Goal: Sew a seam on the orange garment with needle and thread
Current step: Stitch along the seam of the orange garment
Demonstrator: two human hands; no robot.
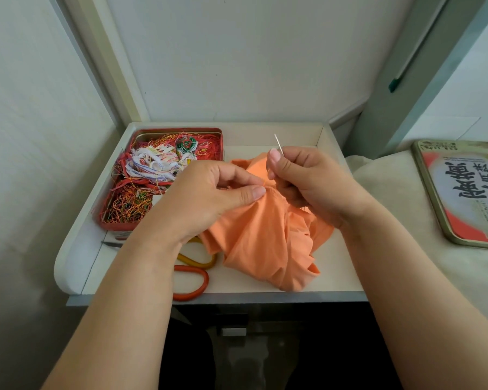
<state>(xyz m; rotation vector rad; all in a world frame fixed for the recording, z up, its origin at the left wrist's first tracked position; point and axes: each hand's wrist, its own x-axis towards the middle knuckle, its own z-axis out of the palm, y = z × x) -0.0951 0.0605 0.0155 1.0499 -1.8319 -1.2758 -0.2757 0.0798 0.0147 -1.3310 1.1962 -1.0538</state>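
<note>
The right hand point(307, 181) pinches the needle point(279, 144) between thumb and forefinger, its tip pointing up and away above the hand; the thread cannot be made out clearly. Just beside it, the left hand point(209, 198) grips a bunched fold of the orange garment point(265, 243), thumb pressed on the cloth close to the right hand's fingers. The rest of the garment lies crumpled below both hands on the white table point(330, 266). Beyond the left hand sits a red tin point(119, 226) full of tangled threads. Under the left wrist lie scissors point(195, 277) with orange and yellow handles. Well off past the right forearm rests a printed tin lid point(462, 192).
</note>
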